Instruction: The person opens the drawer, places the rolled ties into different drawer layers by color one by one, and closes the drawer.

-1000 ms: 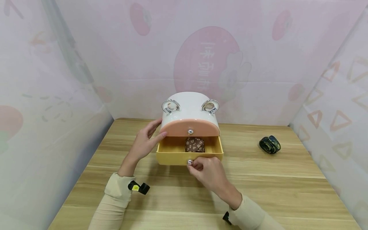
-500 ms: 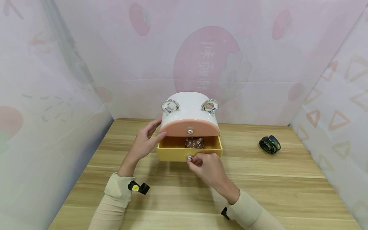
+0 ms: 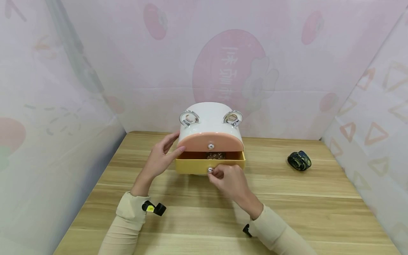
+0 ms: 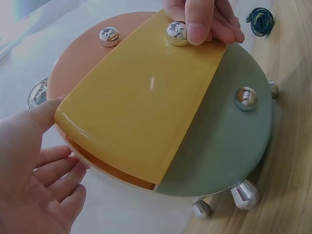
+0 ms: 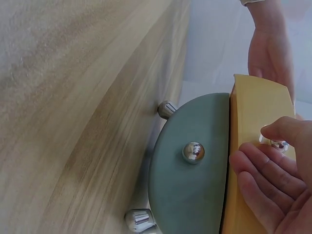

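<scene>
A rounded white drawer box (image 3: 208, 118) stands on the table, with a salmon top drawer (image 3: 194, 142), a yellow middle drawer (image 3: 191, 166) and a green bottom drawer (image 4: 214, 141). The yellow one is partly pulled out; inside, a brown flower-patterned fabric piece (image 3: 216, 156) shows just above its front. My right hand (image 3: 231, 180) pinches the silver knob (image 4: 176, 33) of the yellow drawer between thumb and fingers. My left hand (image 3: 159, 156) rests along the box's left side, thumb at the salmon drawer's edge and fingers fairly straight.
A rolled strip of dark patterned fabric (image 3: 299, 160) lies to the right on the wooden table (image 3: 287, 205). Two ring-shaped silver ears (image 3: 189, 118) stick up from the box, and short silver feet (image 5: 140, 220) carry it. Printed cloth walls (image 3: 153, 71) enclose the table.
The yellow drawer has slid inward along with my right hand, and less of the brown fabric piece shows. My left hand has stayed in place.
</scene>
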Motion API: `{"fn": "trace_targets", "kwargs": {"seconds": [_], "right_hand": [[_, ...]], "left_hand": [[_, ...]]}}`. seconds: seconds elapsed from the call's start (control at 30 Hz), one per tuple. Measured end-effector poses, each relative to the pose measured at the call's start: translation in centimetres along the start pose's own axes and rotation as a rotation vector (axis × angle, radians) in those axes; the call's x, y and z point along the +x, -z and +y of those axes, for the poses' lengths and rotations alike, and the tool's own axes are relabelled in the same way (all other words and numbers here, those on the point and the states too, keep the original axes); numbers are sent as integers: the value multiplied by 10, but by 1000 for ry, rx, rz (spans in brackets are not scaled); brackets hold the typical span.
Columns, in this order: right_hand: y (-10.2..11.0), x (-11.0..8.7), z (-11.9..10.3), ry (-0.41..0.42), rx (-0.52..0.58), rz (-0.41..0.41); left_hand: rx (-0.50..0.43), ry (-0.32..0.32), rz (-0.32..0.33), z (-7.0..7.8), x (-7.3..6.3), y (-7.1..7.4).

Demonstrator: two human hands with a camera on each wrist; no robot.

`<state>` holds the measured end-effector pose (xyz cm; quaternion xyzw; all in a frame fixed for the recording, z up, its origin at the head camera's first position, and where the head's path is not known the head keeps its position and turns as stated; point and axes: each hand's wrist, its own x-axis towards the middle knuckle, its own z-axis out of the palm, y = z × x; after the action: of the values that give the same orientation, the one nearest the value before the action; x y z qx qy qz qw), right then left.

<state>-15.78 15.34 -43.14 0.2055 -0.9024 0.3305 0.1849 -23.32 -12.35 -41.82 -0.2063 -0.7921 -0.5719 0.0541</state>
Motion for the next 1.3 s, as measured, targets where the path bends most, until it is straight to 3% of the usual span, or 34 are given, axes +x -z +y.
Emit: {"fn": "trace_targets", "kwargs": {"seconds": [1.3], "right_hand": [[-10,25,12,-76,24,10]], "left_hand": [[-12,-13,3,4,-2,-1]]}}
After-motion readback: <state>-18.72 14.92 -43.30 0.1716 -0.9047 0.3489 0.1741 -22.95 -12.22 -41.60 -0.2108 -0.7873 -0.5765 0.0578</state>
